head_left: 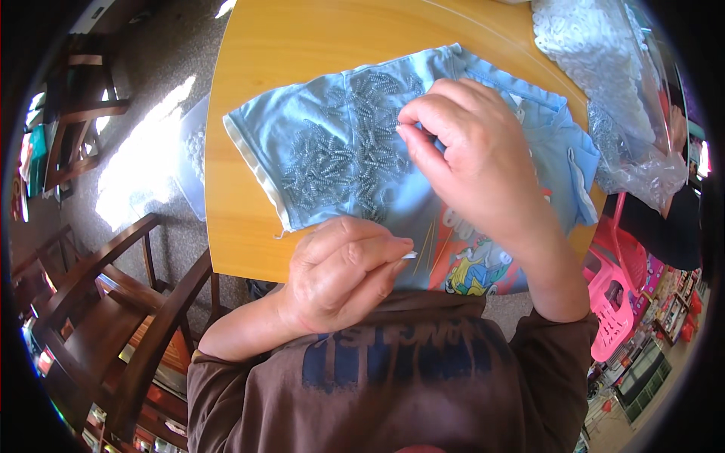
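A light blue shirt (302, 136) with a cartoon print lies spread on the round wooden table (249, 75). A heap of small metal springs (340, 158) lies on the shirt. My right hand (468, 158) hovers over the heap with thumb and forefinger pinched together at the springs. Whether a spring sits in the pinch is too small to tell. My left hand (343, 272) rests at the table's near edge, its fingers closed on a small white piece (409, 255) that sticks out past the fingertips.
A clear plastic bag (604, 83) full of small white parts lies at the table's far right. Dark wooden chairs (113, 302) stand to the left. A pink plastic stool (615, 294) stands on the right. Another bag lies on the floor beside the table (192, 158).
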`<move>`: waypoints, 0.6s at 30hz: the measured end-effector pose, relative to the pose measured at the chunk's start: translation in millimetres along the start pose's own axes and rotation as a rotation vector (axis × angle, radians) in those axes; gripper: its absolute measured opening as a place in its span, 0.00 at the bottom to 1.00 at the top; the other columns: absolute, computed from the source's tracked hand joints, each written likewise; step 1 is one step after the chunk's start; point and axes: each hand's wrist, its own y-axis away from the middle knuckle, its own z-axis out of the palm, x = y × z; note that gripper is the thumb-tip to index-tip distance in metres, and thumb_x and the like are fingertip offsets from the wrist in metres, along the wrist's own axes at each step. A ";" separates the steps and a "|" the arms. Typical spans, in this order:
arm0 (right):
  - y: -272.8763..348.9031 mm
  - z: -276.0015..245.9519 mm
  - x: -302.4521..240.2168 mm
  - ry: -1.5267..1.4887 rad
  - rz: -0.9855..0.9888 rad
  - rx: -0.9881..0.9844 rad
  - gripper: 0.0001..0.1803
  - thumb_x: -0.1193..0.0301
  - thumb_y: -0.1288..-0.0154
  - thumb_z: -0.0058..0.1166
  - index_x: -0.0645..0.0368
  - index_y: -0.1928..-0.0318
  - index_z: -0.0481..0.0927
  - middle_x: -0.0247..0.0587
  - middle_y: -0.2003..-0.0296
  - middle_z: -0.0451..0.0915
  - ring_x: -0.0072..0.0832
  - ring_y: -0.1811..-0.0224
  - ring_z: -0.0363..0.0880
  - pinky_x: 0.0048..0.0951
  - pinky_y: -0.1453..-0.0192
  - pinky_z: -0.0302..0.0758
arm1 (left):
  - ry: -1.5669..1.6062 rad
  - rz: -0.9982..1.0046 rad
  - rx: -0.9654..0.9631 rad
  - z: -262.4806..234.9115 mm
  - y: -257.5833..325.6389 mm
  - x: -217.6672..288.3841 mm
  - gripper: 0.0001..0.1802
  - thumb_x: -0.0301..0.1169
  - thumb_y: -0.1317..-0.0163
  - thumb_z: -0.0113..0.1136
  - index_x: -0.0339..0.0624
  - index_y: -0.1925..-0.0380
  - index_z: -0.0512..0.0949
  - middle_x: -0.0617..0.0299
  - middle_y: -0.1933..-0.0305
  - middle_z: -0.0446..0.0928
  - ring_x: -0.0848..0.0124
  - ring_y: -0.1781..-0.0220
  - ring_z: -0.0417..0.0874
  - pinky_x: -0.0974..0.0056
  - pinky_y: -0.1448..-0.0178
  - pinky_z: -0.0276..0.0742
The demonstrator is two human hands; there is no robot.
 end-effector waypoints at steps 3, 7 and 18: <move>0.4 -0.7 -1.8 -0.004 0.034 -0.036 0.06 0.78 0.54 0.56 0.59 0.75 0.72 0.40 0.76 0.72 0.38 0.69 0.72 0.36 0.63 0.69 | 0.016 -0.004 0.000 0.2 -0.8 -0.3 0.15 0.17 0.59 0.62 0.34 0.66 0.77 0.56 0.72 0.74 0.66 0.73 0.76 0.67 0.73 0.72; 1.8 -4.1 -1.4 -0.050 0.080 -0.064 0.06 0.78 0.53 0.55 0.59 0.74 0.72 0.40 0.75 0.72 0.39 0.68 0.73 0.36 0.61 0.69 | 0.028 -0.004 0.002 -0.4 -1.6 -0.5 0.15 0.17 0.59 0.62 0.34 0.66 0.77 0.56 0.72 0.73 0.66 0.73 0.76 0.67 0.73 0.72; -4.3 -3.3 -0.6 -0.154 0.135 -0.120 0.07 0.79 0.52 0.57 0.62 0.74 0.71 0.38 0.77 0.71 0.32 0.74 0.72 0.30 0.68 0.68 | 0.025 -0.027 -0.009 -1.2 -2.8 -0.1 0.15 0.17 0.58 0.62 0.34 0.66 0.76 0.56 0.71 0.74 0.66 0.72 0.77 0.67 0.73 0.72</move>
